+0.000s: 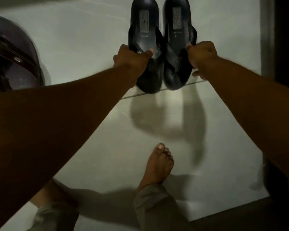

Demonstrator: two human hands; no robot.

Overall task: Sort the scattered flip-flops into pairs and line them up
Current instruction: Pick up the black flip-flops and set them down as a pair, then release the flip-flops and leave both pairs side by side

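Note:
Two black flip-flops hang side by side above the pale tiled floor, toes toward me. My left hand (132, 58) grips the strap of the left black flip-flop (144, 22). My right hand (203, 55) is closed on the strap of the right black flip-flop (177, 19). Their shadows fall on the tiles below. A dark purple-brown flip-flop (15, 54) with a studded strap lies at the far left edge, partly hidden by my left forearm.
My bare right foot (158, 164) stands on the tiles below the shoes; my left leg is under my left forearm at bottom left. A dark vertical frame (284, 39) runs along the right edge. A tile joint (140, 95) crosses under the flip-flops.

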